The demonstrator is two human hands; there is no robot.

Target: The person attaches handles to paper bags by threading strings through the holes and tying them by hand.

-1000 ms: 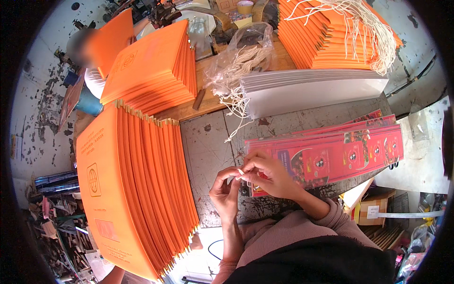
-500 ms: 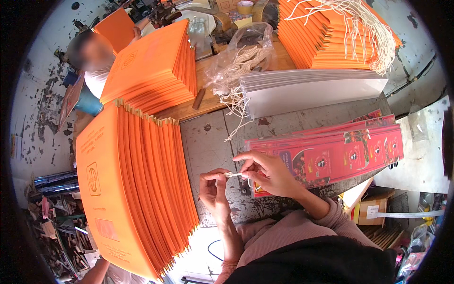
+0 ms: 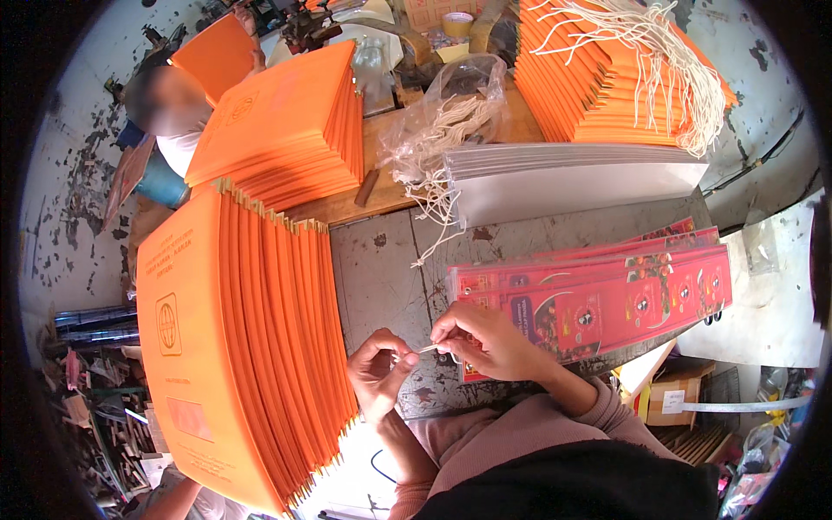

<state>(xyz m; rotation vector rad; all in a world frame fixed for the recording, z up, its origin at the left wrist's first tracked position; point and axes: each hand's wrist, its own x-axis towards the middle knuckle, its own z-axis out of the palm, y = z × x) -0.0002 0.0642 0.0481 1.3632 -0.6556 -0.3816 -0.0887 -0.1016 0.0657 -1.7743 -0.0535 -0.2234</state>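
A short piece of white cord [image 3: 427,348] is stretched between my two hands above the front of the grey worktable [image 3: 373,260]. My left hand [image 3: 378,377] pinches one end between thumb and fingers; a small loop or knot seems to be there, mostly hidden. My right hand [image 3: 487,342] grips the other end with thumb and fingertips, its remaining fingers curled. Right beside that hand, partly under it, lies a pile of long red printed sheets [image 3: 607,303] in clear plastic. A tall stack of orange folders [image 3: 260,347] stands left of my left hand.
More orange folders [image 3: 277,130] stand at the back left; another pile [image 3: 563,78] at the back right carries loose white cords [image 3: 693,95]. A clear bag of cords [image 3: 451,121] sits beside a stack of white panels [image 3: 572,199]. Behind, a person holds an orange folder [image 3: 217,56].
Both hands have come slightly nearer to me, the left also a little leftward. My right fingers, spread before, are now curled in around the cord. The view has shifted slightly.
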